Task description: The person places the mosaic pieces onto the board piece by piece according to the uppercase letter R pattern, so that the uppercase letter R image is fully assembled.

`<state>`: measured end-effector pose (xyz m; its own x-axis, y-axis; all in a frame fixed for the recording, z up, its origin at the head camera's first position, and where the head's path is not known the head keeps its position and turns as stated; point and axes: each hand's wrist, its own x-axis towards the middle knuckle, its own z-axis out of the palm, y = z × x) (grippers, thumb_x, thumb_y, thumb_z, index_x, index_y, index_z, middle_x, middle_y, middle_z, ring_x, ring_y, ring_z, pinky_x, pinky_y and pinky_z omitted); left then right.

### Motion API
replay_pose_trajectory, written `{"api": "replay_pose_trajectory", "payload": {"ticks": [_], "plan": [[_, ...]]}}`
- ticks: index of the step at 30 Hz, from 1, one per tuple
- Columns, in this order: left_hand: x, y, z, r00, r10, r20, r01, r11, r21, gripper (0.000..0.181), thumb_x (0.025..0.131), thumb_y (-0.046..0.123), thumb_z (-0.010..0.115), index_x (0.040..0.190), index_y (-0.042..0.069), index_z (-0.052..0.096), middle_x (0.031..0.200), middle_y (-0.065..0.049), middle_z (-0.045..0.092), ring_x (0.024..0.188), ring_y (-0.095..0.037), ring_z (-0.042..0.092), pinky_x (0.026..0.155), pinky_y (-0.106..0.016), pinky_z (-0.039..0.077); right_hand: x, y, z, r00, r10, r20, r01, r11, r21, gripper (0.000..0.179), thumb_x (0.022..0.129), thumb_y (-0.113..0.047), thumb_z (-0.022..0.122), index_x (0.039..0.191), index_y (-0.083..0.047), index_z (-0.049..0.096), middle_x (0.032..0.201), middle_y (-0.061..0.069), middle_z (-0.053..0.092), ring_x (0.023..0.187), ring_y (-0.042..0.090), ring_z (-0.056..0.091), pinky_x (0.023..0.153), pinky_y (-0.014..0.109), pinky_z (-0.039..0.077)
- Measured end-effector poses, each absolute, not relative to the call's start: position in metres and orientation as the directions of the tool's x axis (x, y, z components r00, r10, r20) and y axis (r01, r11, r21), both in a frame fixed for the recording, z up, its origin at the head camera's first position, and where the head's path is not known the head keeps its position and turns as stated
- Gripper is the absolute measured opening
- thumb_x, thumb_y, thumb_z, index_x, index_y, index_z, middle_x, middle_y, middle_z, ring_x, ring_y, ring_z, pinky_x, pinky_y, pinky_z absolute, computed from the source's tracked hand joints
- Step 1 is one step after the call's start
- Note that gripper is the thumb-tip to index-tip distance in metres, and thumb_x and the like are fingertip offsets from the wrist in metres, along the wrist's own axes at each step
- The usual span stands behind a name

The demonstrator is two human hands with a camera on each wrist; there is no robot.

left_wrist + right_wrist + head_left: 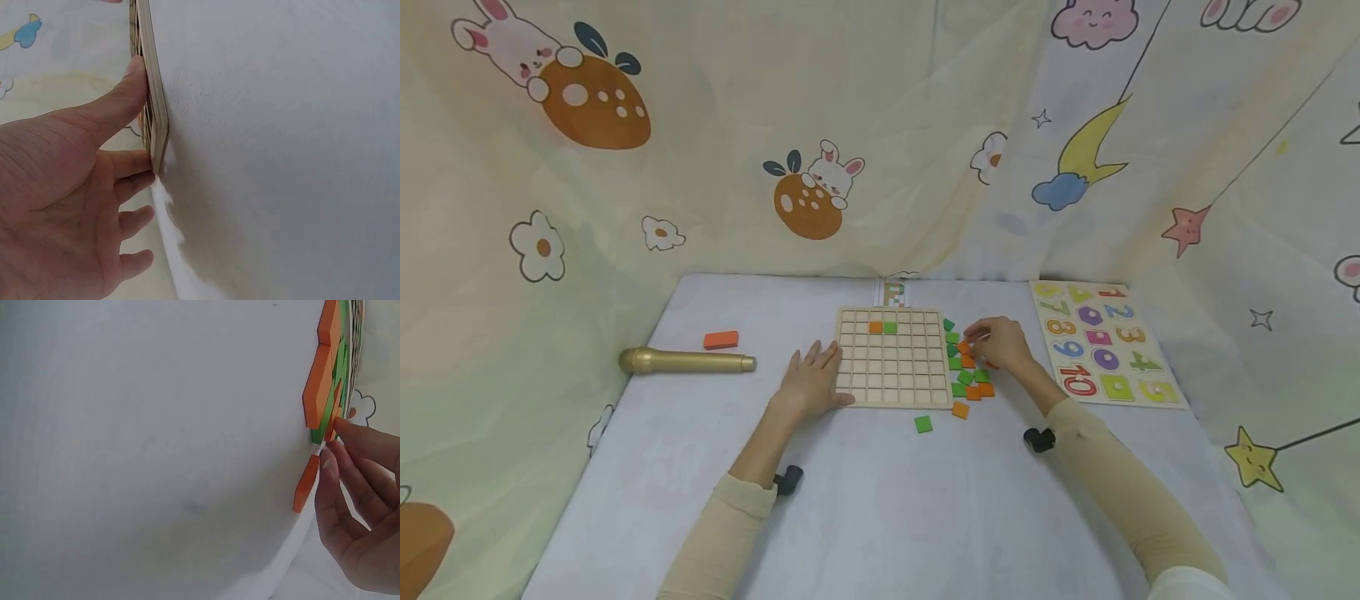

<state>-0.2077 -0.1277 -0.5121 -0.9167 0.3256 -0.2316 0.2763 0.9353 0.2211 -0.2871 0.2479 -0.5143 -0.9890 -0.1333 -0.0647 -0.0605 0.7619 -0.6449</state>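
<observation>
A square wooden grid board [895, 367] lies on the table, with one orange tile [876, 327] and one green tile [890, 328] in adjoining cells near its far side. My left hand [808, 383] rests at the board's left edge, fingers spread; in the left wrist view the thumb [128, 87] lies over the rim and fingertips touch the side. Along the right edge lie several loose orange and green tiles [973, 392]. Bent over them, my right hand [1002, 342] has its fingertips at an orange tile [335, 412], pinching it by the near end.
Behind the board is a small pattern card [893, 293]. A number and shape puzzle board [1105, 346] lies at the right. To the left are a gold microphone-shaped stick [688, 361] and a red-orange block [721, 340]. A green tile [923, 424] lies in front of the board.
</observation>
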Motion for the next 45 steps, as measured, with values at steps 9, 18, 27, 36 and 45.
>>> {"api": "replay_pose_trajectory", "payload": {"ticks": [9, 18, 27, 36, 45], "plan": [[-0.209, -0.129, -0.512, -0.917, 0.323, -0.234, 0.275, 0.937, 0.216, 0.100, 0.094, 0.057, 0.070, 0.165, 0.003, 0.026, 0.173, -0.013, 0.018, 0.160, -0.041, 0.009, 0.126, -0.065, 0.008, -0.289, 0.246, -0.513, -0.983, -0.172, -0.069, -0.090, 0.766, -0.637, 0.029, 0.091, -0.006, 0.079, 0.120, -0.008, 0.076, 0.110, 0.009, 0.078, 0.099, 0.026, 0.073, 0.074, 0.035, 0.059], [-0.211, -0.129, -0.512, -0.919, 0.314, -0.240, 0.263, 0.939, 0.221, 0.100, 0.095, 0.057, 0.070, 0.165, 0.003, 0.024, 0.174, -0.013, 0.017, 0.160, -0.040, 0.008, 0.127, -0.063, 0.006, -0.295, 0.248, -0.516, -0.976, -0.204, -0.080, -0.106, 0.761, -0.641, 0.029, 0.092, -0.001, 0.074, 0.120, -0.010, 0.077, 0.109, 0.006, 0.078, 0.099, 0.025, 0.071, 0.081, 0.039, 0.059], [-0.211, -0.128, -0.517, -0.921, 0.306, -0.243, 0.251, 0.940, 0.233, 0.103, 0.093, 0.058, 0.071, 0.166, 0.004, 0.022, 0.174, -0.012, 0.016, 0.160, -0.040, 0.006, 0.127, -0.063, 0.004, -0.297, 0.254, -0.513, -0.973, -0.204, -0.107, -0.077, 0.726, -0.683, 0.032, 0.088, -0.015, 0.083, 0.119, -0.010, 0.078, 0.101, 0.008, 0.074, 0.087, 0.024, 0.068, 0.064, 0.030, 0.054], [-0.210, -0.128, -0.512, -0.920, 0.302, -0.248, 0.251, 0.943, 0.218, 0.101, 0.093, 0.057, 0.072, 0.165, 0.003, 0.024, 0.174, -0.012, 0.017, 0.160, -0.041, 0.008, 0.127, -0.063, 0.006, -0.301, 0.241, -0.502, -0.978, -0.193, -0.080, -0.076, 0.682, -0.727, 0.034, 0.087, -0.017, 0.085, 0.120, -0.008, 0.077, 0.101, 0.008, 0.074, 0.099, 0.029, 0.061, 0.075, 0.036, 0.052], [-0.208, -0.128, -0.511, -0.920, 0.310, -0.240, 0.259, 0.940, 0.224, 0.102, 0.093, 0.058, 0.071, 0.165, 0.003, 0.025, 0.173, -0.012, 0.018, 0.160, -0.041, 0.010, 0.126, -0.064, 0.008, -0.313, 0.216, -0.504, -0.981, -0.194, -0.020, -0.108, 0.625, -0.773, 0.030, 0.091, -0.018, 0.083, 0.118, -0.005, 0.078, 0.102, 0.012, 0.077, 0.103, 0.028, 0.067, 0.074, 0.029, 0.053]]}}
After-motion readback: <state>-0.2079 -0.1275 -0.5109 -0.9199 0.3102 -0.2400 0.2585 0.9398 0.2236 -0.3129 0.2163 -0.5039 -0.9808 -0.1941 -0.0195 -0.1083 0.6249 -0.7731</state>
